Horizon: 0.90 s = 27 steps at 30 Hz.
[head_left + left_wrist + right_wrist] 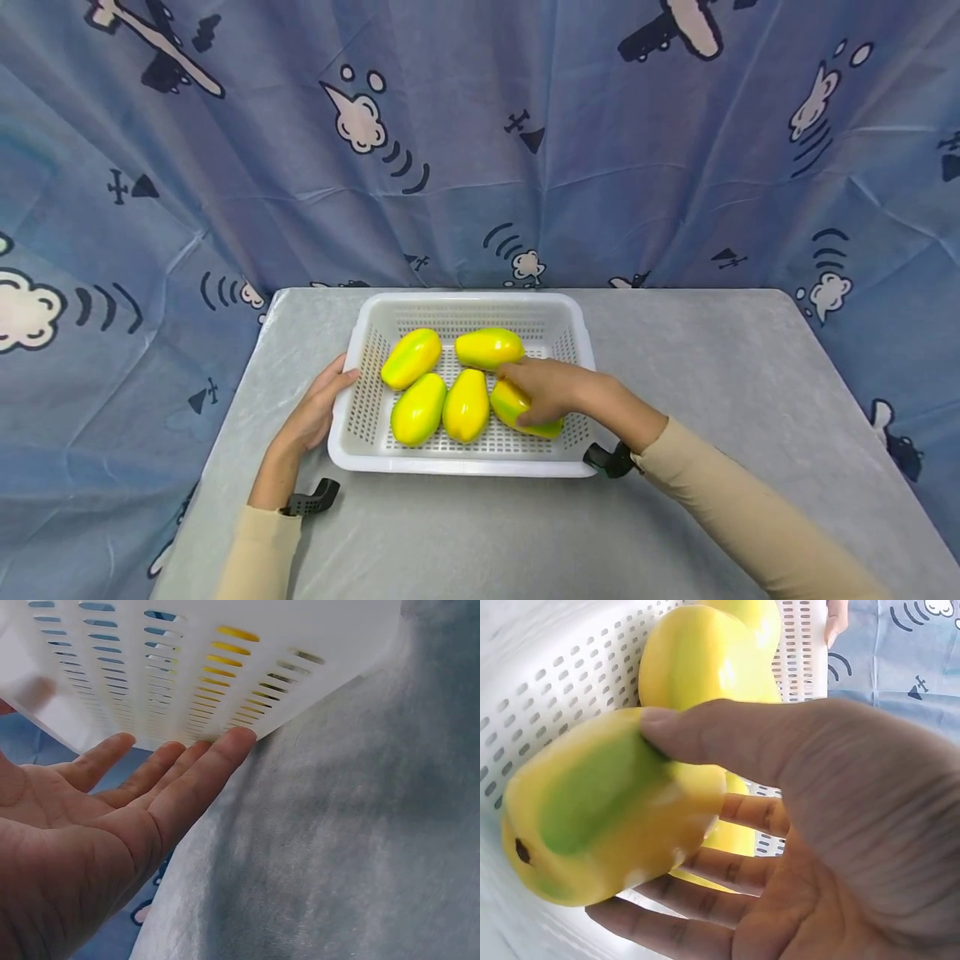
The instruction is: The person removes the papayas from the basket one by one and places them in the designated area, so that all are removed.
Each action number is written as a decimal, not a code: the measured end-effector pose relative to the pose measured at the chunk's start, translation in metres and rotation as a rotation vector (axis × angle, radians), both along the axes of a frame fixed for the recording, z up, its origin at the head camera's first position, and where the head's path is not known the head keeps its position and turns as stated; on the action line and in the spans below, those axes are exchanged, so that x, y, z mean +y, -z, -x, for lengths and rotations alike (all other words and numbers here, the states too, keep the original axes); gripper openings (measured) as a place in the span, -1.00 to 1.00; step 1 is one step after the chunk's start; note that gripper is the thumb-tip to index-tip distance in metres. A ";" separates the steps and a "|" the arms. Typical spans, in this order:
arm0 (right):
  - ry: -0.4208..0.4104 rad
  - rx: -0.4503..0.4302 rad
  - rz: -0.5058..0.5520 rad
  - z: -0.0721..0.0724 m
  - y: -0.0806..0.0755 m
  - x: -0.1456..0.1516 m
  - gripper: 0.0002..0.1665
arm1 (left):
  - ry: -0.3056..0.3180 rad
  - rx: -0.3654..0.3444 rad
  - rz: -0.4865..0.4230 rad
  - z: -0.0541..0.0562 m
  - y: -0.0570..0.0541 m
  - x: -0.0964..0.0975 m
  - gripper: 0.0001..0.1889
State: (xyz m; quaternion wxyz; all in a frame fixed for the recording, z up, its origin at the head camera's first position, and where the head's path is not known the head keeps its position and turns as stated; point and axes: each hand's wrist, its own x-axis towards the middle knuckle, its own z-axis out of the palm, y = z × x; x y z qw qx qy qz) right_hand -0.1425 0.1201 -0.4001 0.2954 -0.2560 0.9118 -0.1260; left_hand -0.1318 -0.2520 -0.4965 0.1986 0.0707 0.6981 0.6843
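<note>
Head view: gripping a yellow-green papaya (512, 405) with the right hand (551, 387), at four o'clock in the white basket (465, 465), alongside four more papayas (418, 410) from six round to one. At nine, pinching the rim with the left hand (318, 408)! Left wrist: pressing nearly straight fingers (191, 784) to the outer wall. Right wrist: clasping the papaya between thumb and fingers, dark spot (523, 851) towards eight.

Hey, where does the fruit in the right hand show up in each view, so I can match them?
Head: the fruit is under the right hand, lower right in the white basket.
Left wrist: cannot be made out; only yellow shows through the slots.
Right wrist: large, left of centre, beside other fruit.
Shared landmark: the white basket.
</note>
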 end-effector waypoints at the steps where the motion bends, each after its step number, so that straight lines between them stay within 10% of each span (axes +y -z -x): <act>1: 0.006 0.002 0.005 0.000 0.000 0.001 -0.17 | -0.001 -0.002 0.001 0.000 0.000 0.000 -0.28; 27: 0.009 0.135 0.175 -0.012 -0.014 0.020 -0.17 | -0.028 0.017 -0.068 0.002 0.001 -0.002 -0.32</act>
